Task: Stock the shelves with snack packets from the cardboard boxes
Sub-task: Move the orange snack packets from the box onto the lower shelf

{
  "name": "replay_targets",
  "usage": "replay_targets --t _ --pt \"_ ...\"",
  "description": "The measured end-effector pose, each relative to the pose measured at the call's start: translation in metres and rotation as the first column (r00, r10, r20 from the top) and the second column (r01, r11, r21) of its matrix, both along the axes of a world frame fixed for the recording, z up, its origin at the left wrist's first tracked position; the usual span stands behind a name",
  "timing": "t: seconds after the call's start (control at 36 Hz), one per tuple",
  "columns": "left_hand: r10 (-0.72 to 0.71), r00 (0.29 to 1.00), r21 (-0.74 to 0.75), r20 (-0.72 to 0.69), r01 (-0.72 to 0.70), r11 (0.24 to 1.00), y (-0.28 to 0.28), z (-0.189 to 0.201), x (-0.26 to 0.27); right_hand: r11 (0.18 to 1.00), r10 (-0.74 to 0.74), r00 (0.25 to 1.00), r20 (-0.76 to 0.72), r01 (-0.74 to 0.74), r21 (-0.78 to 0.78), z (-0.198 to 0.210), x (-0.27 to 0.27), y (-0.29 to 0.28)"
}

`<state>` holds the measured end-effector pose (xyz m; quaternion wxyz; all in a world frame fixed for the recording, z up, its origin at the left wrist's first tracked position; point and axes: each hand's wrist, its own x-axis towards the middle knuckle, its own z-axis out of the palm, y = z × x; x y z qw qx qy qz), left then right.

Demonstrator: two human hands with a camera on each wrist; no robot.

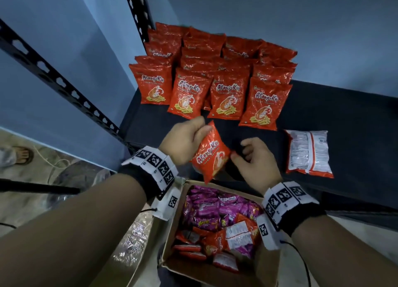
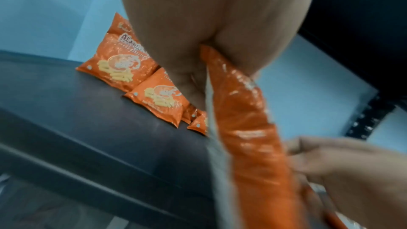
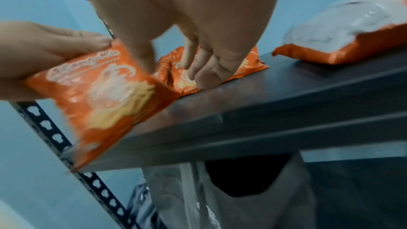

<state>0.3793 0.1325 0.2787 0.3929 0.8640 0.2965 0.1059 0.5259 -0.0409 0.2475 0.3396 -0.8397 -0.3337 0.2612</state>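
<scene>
Against a pale blue wall, a dark metal shelf (image 1: 323, 118) carries rows of red prawn-cracker packets (image 1: 226, 95) standing upright, four across at the front. Just in front of them, above the shelf's front edge, a person holds one more red packet (image 1: 210, 155) tilted in the air. It looks light, puffed with air and glossy, so likely slippery and easily crushed; the flat sealed edges seem the safest place to take it. The left hand (image 1: 183, 142) pinches its top edge between thumb and fingers, a narrow grip closed on the film. The right hand (image 1: 254, 159) sits at the packet's lower side, fingers loosely curled, thumb tip touching or almost touching the edge; it holds nothing firmly. To the right, another packet (image 1: 308, 153) lies face down on the shelf. Below, an open cardboard box (image 1: 172, 239) holds purple and red packets.
</scene>
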Motion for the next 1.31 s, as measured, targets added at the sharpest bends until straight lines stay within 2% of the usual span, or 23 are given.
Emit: replay_targets --t 0.08,0.14,0.19,0.22,0.31,0.39,0.47,0.56,0.67,0.78,0.86,0.92,0.94,1.0,1.08,1.17,1.31 --pt "-0.1 0.995 -0.064 -0.027 0.098 0.993 0.001 0.002 -0.002 0.985 0.171 0.979 -0.109 -0.17 0.013 0.002 -0.003 0.009" --pt "-0.115 0.993 -0.113 -0.004 0.114 0.987 0.002 0.004 -0.003 0.966 0.255 0.924 -0.286 -0.256 0.031 0.006 -0.005 0.016" --pt "-0.088 0.995 -0.12 0.04 0.093 0.988 0.002 0.005 -0.004 0.961 0.27 0.857 -0.44 -0.268 0.068 0.009 -0.008 0.022" --pt "-0.056 0.996 -0.126 0.066 0.064 0.99 0.003 0.005 -0.005 0.964 0.265 0.843 -0.468 -0.25 0.095 0.009 -0.01 0.024" --pt "0.127 0.981 -0.21 0.144 -0.096 0.973 0.007 0.0 -0.013 0.975 0.214 0.854 -0.475 -0.152 0.165 0.005 -0.013 0.026" --pt "0.274 0.958 -0.371 0.082 -0.225 0.901 0.001 -0.015 -0.026 0.974 0.143 0.85 -0.507 -0.03 0.224 0.004 -0.015 0.024" --pt "0.271 0.963 -0.531 -0.012 -0.235 0.814 -0.016 -0.026 -0.031 0.975 0.111 0.869 -0.481 -0.002 0.222 0.002 -0.017 0.021" --pt "0.277 0.96 -0.586 -0.031 -0.242 0.773 -0.023 -0.028 -0.024 0.982 0.085 0.882 -0.463 0.003 0.187 -0.005 -0.015 0.017" --pt "0.316 0.948 -0.584 -0.027 -0.272 0.765 -0.023 -0.036 -0.009 0.995 -0.02 0.961 -0.277 0.047 0.09 -0.003 0.0 0.01" --pt "0.367 0.922 -0.477 -0.125 -0.38 0.793 -0.019 -0.047 0.008 0.981 -0.157 0.986 0.065 0.148 0.128 0.001 0.029 -0.01" --pt "0.363 0.905 -0.357 -0.221 -0.422 0.834 -0.017 -0.049 0.018 0.967 -0.251 0.884 0.395 0.209 0.148 0.004 0.054 -0.029" --pt "0.383 0.891 -0.299 -0.245 -0.445 0.844 -0.017 -0.047 0.024 0.946 -0.31 0.797 0.518 0.314 0.083 0.006 0.066 -0.039" --pt "0.394 0.883 -0.259 -0.255 -0.455 0.852 -0.018 -0.047 0.027 0.929 -0.322 0.781 0.534 0.37 0.019 0.004 0.072 -0.043" --pt "0.419 0.869 -0.185 -0.263 -0.472 0.862 -0.019 -0.046 0.03 0.906 -0.28 0.798 0.533 0.403 -0.128 -0.004 0.082 -0.053" --pt "0.446 0.863 -0.133 -0.237 -0.484 0.865 -0.02 -0.048 0.033 0.902 -0.131 0.875 0.467 0.301 -0.311 -0.022 0.095 -0.067" --pt "0.437 0.865 -0.072 -0.247 -0.466 0.882 -0.022 -0.052 0.033 0.915 -0.071 0.892 0.446 0.237 -0.328 -0.033 0.097 -0.074" --pt "0.423 0.866 -0.03 -0.266 -0.446 0.895 -0.025 -0.051 0.034 0.915 -0.056 0.884 0.464 0.231 -0.33 -0.035 0.097 -0.074"
